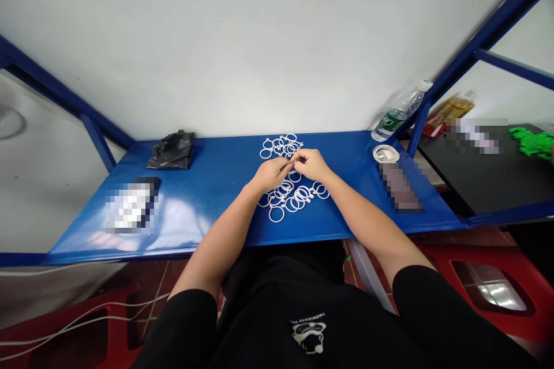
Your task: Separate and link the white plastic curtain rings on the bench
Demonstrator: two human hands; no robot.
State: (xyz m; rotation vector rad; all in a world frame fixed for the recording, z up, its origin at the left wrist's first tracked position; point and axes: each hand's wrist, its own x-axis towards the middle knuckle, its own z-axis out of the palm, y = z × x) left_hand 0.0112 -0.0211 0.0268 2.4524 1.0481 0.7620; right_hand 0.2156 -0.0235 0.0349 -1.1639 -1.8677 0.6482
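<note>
Several white plastic rings [294, 196] lie in a pile on the blue table [216, 184], with a second cluster of white rings [279, 145] farther back. My left hand [272, 173] and my right hand [310, 163] meet above the pile, fingers curled and pinched together on a small white ring [292, 165] between them. Both forearms reach forward from my lap.
A crumpled black bag [172, 150] lies at the back left. A dark object [145, 184] sits at the left front. A plastic water bottle [400, 110] and a coil of white rings [386, 154] stand at the right, by a blue frame post [418, 127]. Green parts [534, 142] lie on the neighbouring black table.
</note>
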